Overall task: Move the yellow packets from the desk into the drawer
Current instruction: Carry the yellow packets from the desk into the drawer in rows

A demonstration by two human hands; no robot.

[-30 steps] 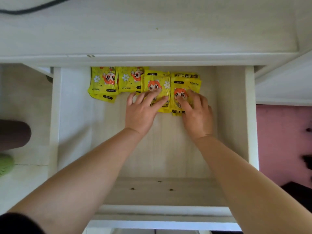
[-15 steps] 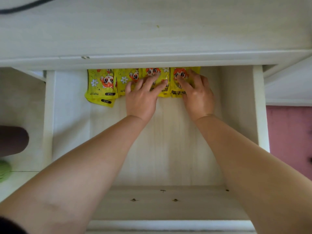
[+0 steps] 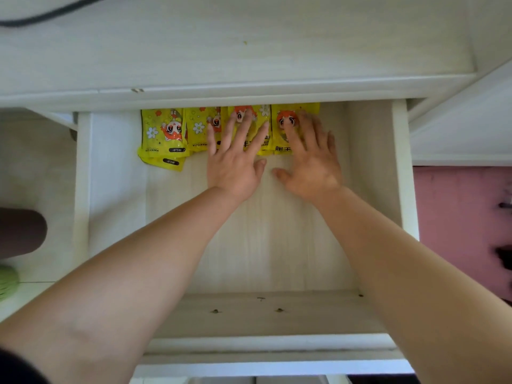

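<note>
Several yellow packets with cartoon faces lie in a row at the back of the open white drawer, partly tucked under the desk's front edge. My left hand lies flat with spread, straight fingers on the middle packets. Beside it, my right hand presses flat on the rightmost packet. Neither hand curls round anything. The leftmost packets overlap, one poking out below the other.
The white desk top stretches above the drawer, with a black cable at its far left. The drawer floor is bare wood near me. A dark rounded object and something green sit left; pink flooring right.
Both hands have slid the packets towards the back of the drawer, under the desk edge. Their fingers have spread flatter on the packets.
</note>
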